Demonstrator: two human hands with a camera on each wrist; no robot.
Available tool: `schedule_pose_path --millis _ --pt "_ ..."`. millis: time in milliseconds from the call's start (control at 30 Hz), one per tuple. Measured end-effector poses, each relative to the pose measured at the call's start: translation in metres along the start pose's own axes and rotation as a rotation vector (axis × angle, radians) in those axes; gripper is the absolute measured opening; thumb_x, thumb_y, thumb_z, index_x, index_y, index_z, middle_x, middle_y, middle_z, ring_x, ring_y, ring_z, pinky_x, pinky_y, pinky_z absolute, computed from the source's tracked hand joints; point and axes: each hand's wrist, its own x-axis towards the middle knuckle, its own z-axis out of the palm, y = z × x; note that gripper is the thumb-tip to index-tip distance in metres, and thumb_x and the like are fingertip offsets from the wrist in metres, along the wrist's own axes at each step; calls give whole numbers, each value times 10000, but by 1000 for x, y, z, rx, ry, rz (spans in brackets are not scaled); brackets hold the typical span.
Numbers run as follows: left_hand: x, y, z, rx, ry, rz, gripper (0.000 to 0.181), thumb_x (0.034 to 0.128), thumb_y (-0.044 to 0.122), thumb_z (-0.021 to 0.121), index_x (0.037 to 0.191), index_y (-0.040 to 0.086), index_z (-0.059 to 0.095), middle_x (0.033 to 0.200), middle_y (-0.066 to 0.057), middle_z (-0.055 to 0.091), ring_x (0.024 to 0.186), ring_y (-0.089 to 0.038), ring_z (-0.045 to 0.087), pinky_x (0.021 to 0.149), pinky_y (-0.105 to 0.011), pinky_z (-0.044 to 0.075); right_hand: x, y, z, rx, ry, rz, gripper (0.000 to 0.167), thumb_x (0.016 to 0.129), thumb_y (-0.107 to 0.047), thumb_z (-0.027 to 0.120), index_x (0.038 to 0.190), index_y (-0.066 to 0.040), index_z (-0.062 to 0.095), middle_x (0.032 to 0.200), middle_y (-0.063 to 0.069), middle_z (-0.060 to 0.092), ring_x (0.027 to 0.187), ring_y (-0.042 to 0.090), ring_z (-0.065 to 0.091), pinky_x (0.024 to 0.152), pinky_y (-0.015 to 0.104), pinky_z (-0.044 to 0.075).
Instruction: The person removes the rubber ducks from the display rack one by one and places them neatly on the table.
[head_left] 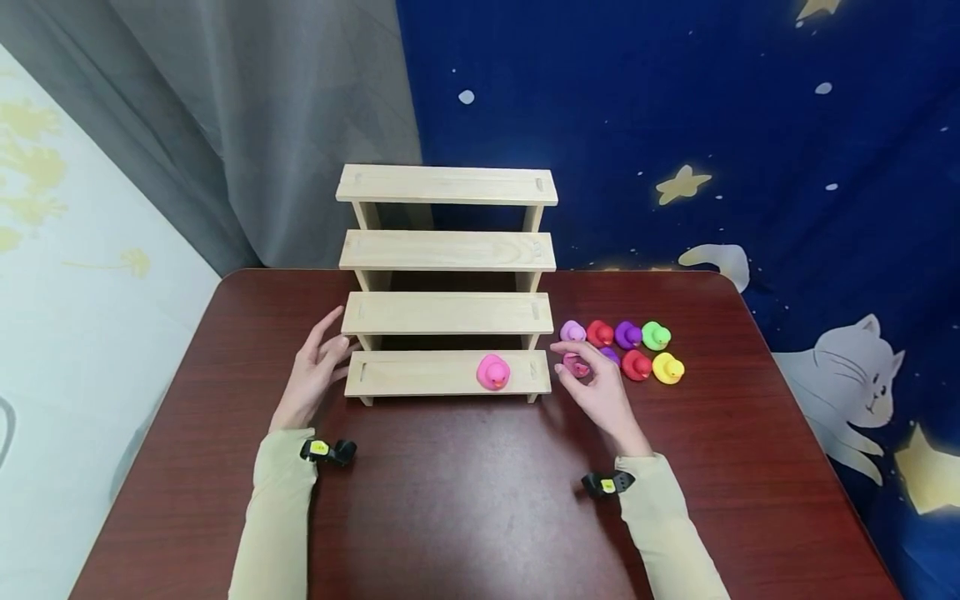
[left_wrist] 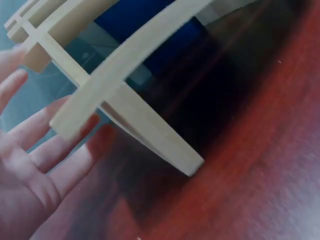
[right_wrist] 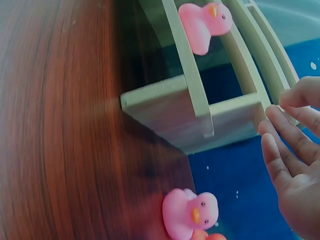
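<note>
A stepped wooden shelf (head_left: 420, 375) with several tiers stands on the table, and a pink rubber duck (head_left: 492, 372) sits toward the right of its lowest board. My left hand (head_left: 311, 375) is at the shelf's left side, its fingers extended; in the left wrist view the fingertips pass behind a board's end (left_wrist: 75, 117), and contact is unclear. My right hand (head_left: 600, 392) hovers by the shelf's right end, fingers loosely bent and holding nothing. Beneath and beside it another pink duck (right_wrist: 187, 212) stands on the table, partly hidden by the hand in the head view.
Right of the shelf, ducks stand in two rows, among them a light pink duck (head_left: 572, 331), a green duck (head_left: 656, 336), a yellow duck (head_left: 667, 367) and a red duck (head_left: 637, 365). A grey curtain (head_left: 300, 125) and a blue patterned curtain (head_left: 585, 125) hang behind the table (head_left: 450, 500).
</note>
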Motion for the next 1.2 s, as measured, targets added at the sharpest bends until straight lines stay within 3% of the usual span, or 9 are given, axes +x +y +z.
schedule_pose_path --millis 100,233,367,667,867,1000,1200 --pt "-5 -3 -1 -31 37 7 540 1012 196 524 1516 183 329 1364 -119 520 1214 -278 533 805 -305 532 1 -2 5 2 -30 4 291 812 162 660 1093 85 655 1049 210 658 916 369 609 830 238 486" --pt "-12 -8 -2 -60 37 12 487 1007 176 534 1473 138 400 1421 -218 448 1119 -161 598 801 -296 533 3 -6 11 9 -65 -8 294 822 150 660 1110 87 650 1086 231 647 935 422 613 847 466 489" --pt "-19 -14 -1 -72 28 16 484 996 163 554 1455 93 418 1441 -250 407 1113 -121 590 801 -295 532 6 -7 19 41 -95 -55 289 823 156 652 1109 111 639 1078 253 642 916 459 600 827 575 449" --pt "-28 -27 3 -52 -33 3 432 977 115 587 1386 10 493 1264 -80 587 1042 -158 614 792 -291 533 10 -1 37 91 -189 -60 299 841 142 639 1139 119 622 1109 271 622 1017 440 579 877 562 432" --pt "-29 -31 1 -6 -50 -27 421 976 145 596 1367 12 518 1357 -46 533 1122 -131 552 850 -280 507 12 29 50 105 -227 -37 318 855 74 677 1169 31 654 1131 163 647 1027 329 613 873 498 475" --pt "-28 -32 0 3 -71 -37 433 983 157 586 1384 18 502 1418 -54 479 1195 -125 506 875 -283 496 13 34 53 77 -262 -44 307 857 10 693 1160 -32 678 1132 73 656 1055 232 599 903 407 471" --pt "-28 -32 -2 -12 -99 -43 440 993 144 565 1406 22 476 1424 -58 476 1174 -122 523 878 -289 495 12 35 58 33 -280 -76 300 846 -49 730 1143 -80 697 1147 29 645 1085 182 570 922 377 446"
